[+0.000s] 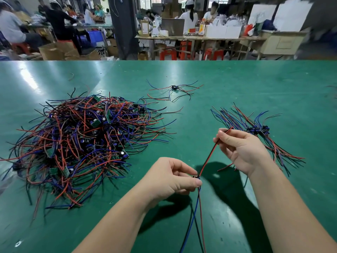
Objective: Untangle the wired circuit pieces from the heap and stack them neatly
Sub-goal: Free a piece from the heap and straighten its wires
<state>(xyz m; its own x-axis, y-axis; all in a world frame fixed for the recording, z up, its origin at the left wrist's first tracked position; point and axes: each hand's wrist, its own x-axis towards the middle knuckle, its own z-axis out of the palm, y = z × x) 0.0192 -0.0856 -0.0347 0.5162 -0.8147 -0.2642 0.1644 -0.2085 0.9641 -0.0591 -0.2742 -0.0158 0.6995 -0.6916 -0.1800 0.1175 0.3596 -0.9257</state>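
Note:
A big tangled heap of small green circuit boards with red, blue and black wires lies on the left of the green table. To the right, a neat stack of sorted pieces lies with its wires fanned out. My left hand pinches one small circuit piece above the table near me. Its red and black wires run up to my right hand, which pinches them near their ends. A blue, a red and a black wire hang down from the piece.
A small loose cluster of pieces lies further back in the middle of the table. Beyond the far edge are workbenches, red stools, cardboard boxes and several seated people.

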